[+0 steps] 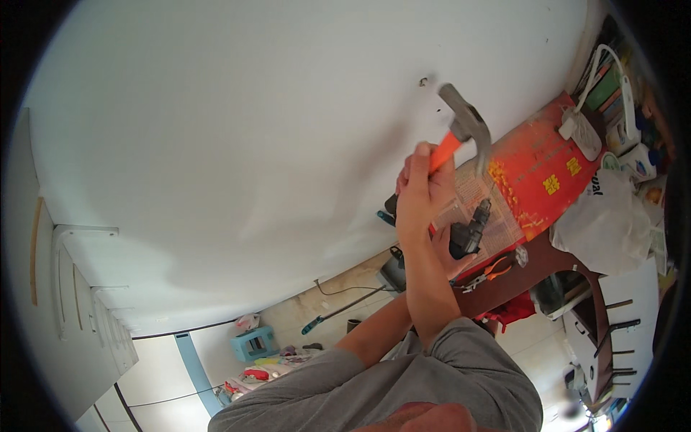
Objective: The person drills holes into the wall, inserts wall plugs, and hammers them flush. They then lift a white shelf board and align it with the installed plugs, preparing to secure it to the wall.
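A claw hammer [466, 124] with an orange handle is raised against the white wall [252, 129], its steel head just beside a small dark fastener or hole [423, 81] and a smaller mark below it. Whatever sits there looks barely started, so the striking seems mostly left to do. The right hand [421, 193] is wrapped tight around the handle, forearm reaching up. The left hand [450, 252] lies lower by a black power drill [469, 229] on the bench [540, 162]; its grip I cannot tell.

Both hands [425, 201] raised, forearms crossed, upper one fisted.
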Motion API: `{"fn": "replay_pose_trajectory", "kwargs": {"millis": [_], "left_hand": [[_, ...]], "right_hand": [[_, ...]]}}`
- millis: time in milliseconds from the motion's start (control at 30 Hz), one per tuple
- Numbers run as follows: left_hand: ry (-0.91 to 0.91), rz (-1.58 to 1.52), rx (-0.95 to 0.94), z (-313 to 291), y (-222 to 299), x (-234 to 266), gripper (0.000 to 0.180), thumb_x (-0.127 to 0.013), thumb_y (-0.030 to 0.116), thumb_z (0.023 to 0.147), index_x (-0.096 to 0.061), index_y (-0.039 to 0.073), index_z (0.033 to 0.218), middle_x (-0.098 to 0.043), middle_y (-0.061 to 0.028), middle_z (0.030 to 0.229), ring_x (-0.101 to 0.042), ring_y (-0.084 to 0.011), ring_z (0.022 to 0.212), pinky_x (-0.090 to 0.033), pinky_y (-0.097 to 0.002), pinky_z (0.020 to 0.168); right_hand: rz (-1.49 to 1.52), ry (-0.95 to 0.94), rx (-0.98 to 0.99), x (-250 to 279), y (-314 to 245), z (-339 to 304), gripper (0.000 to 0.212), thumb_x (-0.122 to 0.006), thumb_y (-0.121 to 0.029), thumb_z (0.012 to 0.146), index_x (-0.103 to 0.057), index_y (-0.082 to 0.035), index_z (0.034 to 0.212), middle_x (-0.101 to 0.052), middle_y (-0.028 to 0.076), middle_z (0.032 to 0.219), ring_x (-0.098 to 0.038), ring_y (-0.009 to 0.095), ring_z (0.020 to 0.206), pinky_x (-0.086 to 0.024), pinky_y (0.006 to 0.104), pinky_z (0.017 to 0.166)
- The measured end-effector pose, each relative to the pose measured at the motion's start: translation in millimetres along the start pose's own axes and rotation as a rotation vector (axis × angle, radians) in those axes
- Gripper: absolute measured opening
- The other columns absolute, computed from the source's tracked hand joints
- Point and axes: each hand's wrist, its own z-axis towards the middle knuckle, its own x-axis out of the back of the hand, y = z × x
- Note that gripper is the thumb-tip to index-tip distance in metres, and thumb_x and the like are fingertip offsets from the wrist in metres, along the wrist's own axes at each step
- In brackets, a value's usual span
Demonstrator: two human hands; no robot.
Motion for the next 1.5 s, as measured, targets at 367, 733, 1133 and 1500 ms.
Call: {"fn": "replay_pose_trajectory", "kwargs": {"millis": [367, 733, 1133, 1500], "left_hand": [[0.006, -0.036, 0.008, -0.7, -0.2, 1.0, 0.108, -0.088, 0.046, 0.074, -0.036, -0.009, 0.152, -0.045, -0.0316, 0.146, -0.048, -0.0457, 0.136, -0.042, -0.0486, 0.113], [0.004, -0.075, -0.019, 1.8, 0.1, 1.8, 0.108, -0.088, 0.046, 0.074, -0.037, -0.008, 0.151, -0.046, -0.0298, 0.146, -0.049, -0.0445, 0.136, -0.041, -0.0491, 0.113], [0.003, -0.049, 0.022, 0.3, -2.0, 0.3, 0.109, -0.088, 0.046, 0.074, -0.036, -0.008, 0.152, -0.047, -0.0305, 0.145, -0.048, -0.046, 0.135, -0.041, -0.0494, 0.113], [0.008, -0.042, -0.005, 1.2, -3.1, -0.7, 0.105, -0.088, 0.045, 0.075, -0.038, -0.009, 0.15, -0.048, -0.029, 0.144, -0.05, -0.0451, 0.133, -0.042, -0.049, 0.112]], "right_hand": [[-0.042, 0.059, 0.075, -6.2, 11.2, -1.5, 0.022, -0.063, -0.021, 0.105, -0.054, -0.005, 0.094, -0.048, -0.003, 0.066, -0.04, 0.003, 0.052, -0.033, 0.0211, 0.046], [0.022, 0.067, 0.157, -5.3, 11.7, -6.5, 0.021, -0.065, -0.02, 0.105, -0.054, -0.004, 0.095, -0.05, -0.003, 0.066, -0.041, 0.003, 0.052, -0.034, 0.0206, 0.046], [-0.202, -0.036, 0.13, -6.2, 25.1, 7.8, 0.021, -0.066, -0.02, 0.104, -0.054, -0.004, 0.096, -0.051, -0.002, 0.068, -0.042, 0.003, 0.051, -0.034, 0.0212, 0.044], [-0.077, 0.006, 0.057, -3.4, 8.9, 2.2, 0.02, -0.067, -0.017, 0.103, -0.056, -0.004, 0.093, -0.051, -0.004, 0.067, -0.042, 0.003, 0.051, -0.034, 0.0211, 0.045]]}}
